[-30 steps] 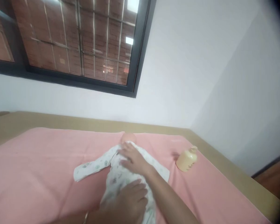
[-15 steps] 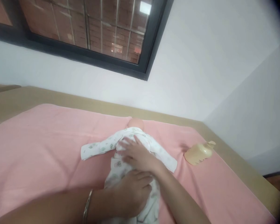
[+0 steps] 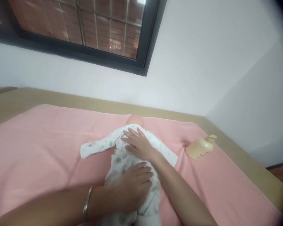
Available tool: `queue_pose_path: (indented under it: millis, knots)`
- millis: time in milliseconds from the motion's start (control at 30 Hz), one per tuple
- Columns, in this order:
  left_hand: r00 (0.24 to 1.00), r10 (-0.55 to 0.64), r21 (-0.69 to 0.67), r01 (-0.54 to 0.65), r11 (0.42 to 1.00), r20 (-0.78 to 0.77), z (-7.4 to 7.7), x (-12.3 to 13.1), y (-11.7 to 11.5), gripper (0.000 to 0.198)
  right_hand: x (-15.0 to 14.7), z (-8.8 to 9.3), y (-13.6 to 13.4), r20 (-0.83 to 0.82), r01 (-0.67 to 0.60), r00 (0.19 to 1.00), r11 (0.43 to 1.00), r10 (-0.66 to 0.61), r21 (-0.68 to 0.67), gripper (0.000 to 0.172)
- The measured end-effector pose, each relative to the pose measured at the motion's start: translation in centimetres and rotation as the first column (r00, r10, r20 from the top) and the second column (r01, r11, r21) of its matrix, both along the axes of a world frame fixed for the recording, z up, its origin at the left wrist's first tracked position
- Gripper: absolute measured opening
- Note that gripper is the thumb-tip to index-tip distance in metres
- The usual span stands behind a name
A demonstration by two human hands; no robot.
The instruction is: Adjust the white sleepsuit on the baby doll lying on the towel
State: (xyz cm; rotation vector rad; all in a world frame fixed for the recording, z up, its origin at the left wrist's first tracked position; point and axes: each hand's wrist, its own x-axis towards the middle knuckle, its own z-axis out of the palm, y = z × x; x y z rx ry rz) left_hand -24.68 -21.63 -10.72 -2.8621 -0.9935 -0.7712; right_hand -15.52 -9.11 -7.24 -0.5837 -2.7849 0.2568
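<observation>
A baby doll (image 3: pixel 135 120) in white clothes with a small leaf-like print lies on a pink sheet, its head toward the wall. Both sleeves stretch outward, and no doll hands show at the cuffs. On the chest of the white top (image 3: pixel 119 142), my right hand (image 3: pixel 139 143) lies flat with fingers spread. Lower down, my left hand (image 3: pixel 134 185) rests across the printed trousers (image 3: pixel 119 168), its fingers extended and slightly bent. A silver bangle (image 3: pixel 86 204) circles my left wrist. Neither hand grips anything I can see.
A yellowish feeding bottle (image 3: pixel 200 148) lies on its side to the doll's right. The pink sheet (image 3: pixel 49 138) covers a tan surface (image 3: pixel 85 102) that meets a white wall. A dark-framed window (image 3: pixel 85 55) with bars is above.
My right hand, blurred before, now lies sharp and still on the doll's chest. My left hand stays across the trousers. The view has shifted slightly.
</observation>
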Motion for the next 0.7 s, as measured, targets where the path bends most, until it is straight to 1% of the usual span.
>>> queue_pose_path:
  millis: [33,100,167,200,233,267,300,333,367,400,433,467,500,567,633,667,700]
  knots:
    - [1.000,-0.017,0.004,0.017,1.000,-0.008,0.3,0.0,0.0,0.016,0.1,0.1,1.1,-0.011,0.012,1.000,1.000,-0.012,-0.003,0.041]
    - [0.999,-0.032,0.005,0.032,0.999,-0.012,0.7,0.0,0.1,0.017,0.5,0.1,2.1,-0.016,0.119,0.993,0.993,-0.119,-0.019,0.046]
    - [0.999,-0.031,-0.010,0.031,0.999,-0.014,1.1,0.1,0.0,0.015,1.0,-0.1,0.9,0.003,0.260,0.966,0.964,-0.260,-0.050,0.058]
    - [0.999,-0.021,-0.025,0.021,0.999,-0.024,1.2,0.1,-0.1,0.013,1.2,-0.1,-0.2,0.019,0.303,0.953,0.951,-0.303,-0.066,0.064]
    - [0.999,-0.003,-0.040,0.001,0.999,-0.043,1.4,0.1,-0.2,0.013,1.3,0.0,-1.3,0.030,0.297,0.955,0.952,-0.295,-0.079,0.068]
    - [0.997,0.022,-0.055,-0.026,0.998,-0.072,1.5,0.2,-0.2,0.012,1.2,0.1,-2.3,0.032,0.236,0.972,0.968,-0.234,-0.080,0.066]
    - [0.993,0.044,-0.070,-0.051,0.996,-0.106,1.6,0.2,-0.3,0.012,1.1,0.2,-3.0,0.037,0.113,0.993,0.991,-0.110,-0.070,0.060]
    - [0.990,0.053,-0.082,-0.064,0.995,-0.129,1.6,0.2,-0.3,0.011,0.8,0.4,-3.2,0.040,-0.025,0.999,0.998,0.028,-0.054,0.051]
    - [0.990,0.050,-0.087,-0.062,0.994,-0.134,1.6,0.2,-0.3,0.010,0.6,0.5,-3.0,0.037,-0.122,0.992,0.992,0.123,-0.034,0.042]
    - [0.992,0.035,-0.084,-0.045,0.995,-0.122,1.5,0.2,-0.3,0.009,0.3,0.6,-2.3,0.030,-0.178,0.984,0.984,0.178,-0.015,0.036]
    - [0.995,0.014,-0.076,-0.022,0.997,-0.101,1.5,0.2,-0.2,0.008,0.0,0.7,-1.5,0.019,-0.178,0.984,0.984,0.178,0.000,0.033]
    - [0.997,-0.008,-0.061,0.003,0.998,-0.077,1.4,0.2,-0.1,0.009,-0.1,0.6,-0.6,0.005,-0.131,0.991,0.991,0.130,0.010,0.033]
    - [0.998,-0.023,-0.041,0.021,0.999,-0.059,1.3,0.1,0.0,0.011,-0.2,0.6,0.2,-0.006,-0.049,0.999,0.999,0.049,0.012,0.036]
    - [0.998,-0.039,-0.011,0.039,0.999,-0.043,1.1,0.0,0.1,0.014,-0.1,0.2,0.6,-0.002,0.158,0.987,0.987,-0.158,-0.011,0.050]
    - [0.998,-0.044,-0.015,0.043,0.999,-0.036,1.0,0.0,0.0,0.012,0.2,-0.1,-0.6,0.037,0.354,0.935,0.934,-0.353,-0.043,0.065]
    - [0.999,-0.035,-0.025,0.034,0.999,-0.040,1.0,0.1,-0.1,0.013,0.4,-0.2,-1.7,0.065,0.415,0.909,0.909,-0.411,-0.051,0.072]
    - [0.999,-0.014,-0.028,0.013,1.000,-0.050,1.0,0.1,-0.2,0.013,0.5,-0.3,-2.7,0.089,0.437,0.898,0.898,-0.431,-0.051,0.075]
